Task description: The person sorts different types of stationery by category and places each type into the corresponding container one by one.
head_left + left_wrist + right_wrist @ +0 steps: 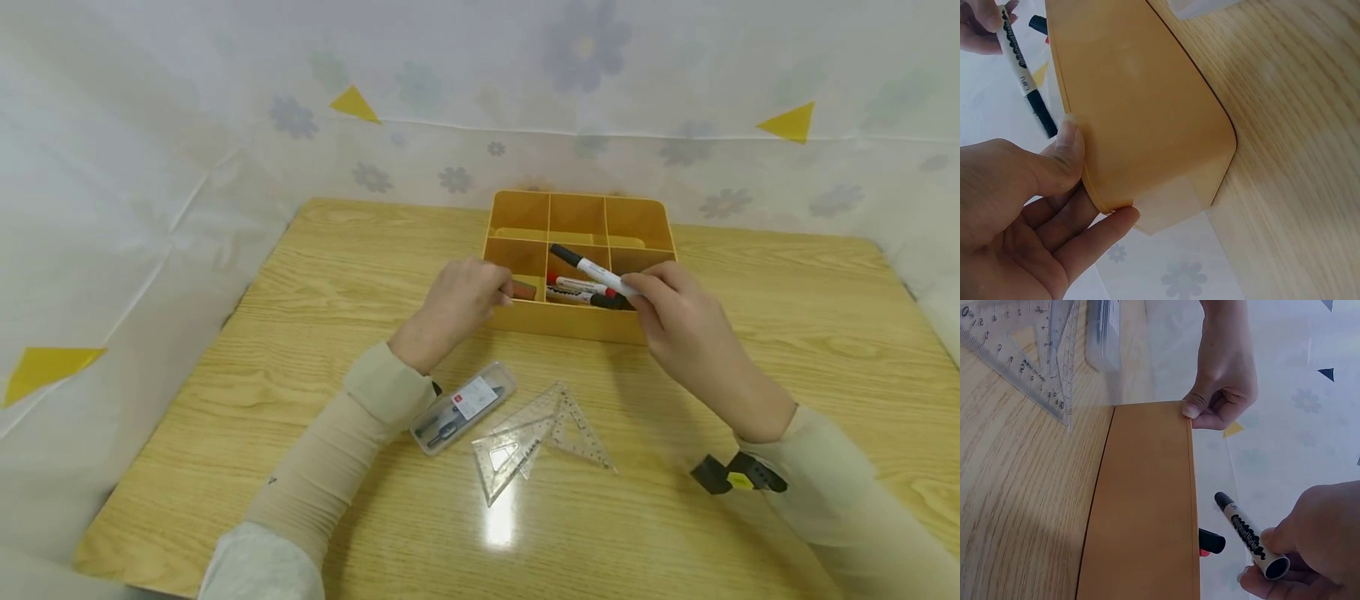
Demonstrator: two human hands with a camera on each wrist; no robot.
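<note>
My right hand (686, 329) pinches a white marker with a black cap (592, 268) by its rear end, tilted above the front middle compartment of a yellow-orange divided box (570, 321). Inside that compartment lie several markers, among them a white one with red ends (585, 287). My left hand (461, 300) grips the box's front left corner, thumb on the front wall and fingers over the rim, as the left wrist view shows. Beside those fingers, a reddish-brown block (523, 290) sits in the front left compartment.
In front of the box, a clear plastic case with a compass (463, 408) lies on the wooden table (300, 333). To its right, transparent set squares (517, 446) overlap each other. A flower-patterned white curtain (450, 67) hangs behind the table.
</note>
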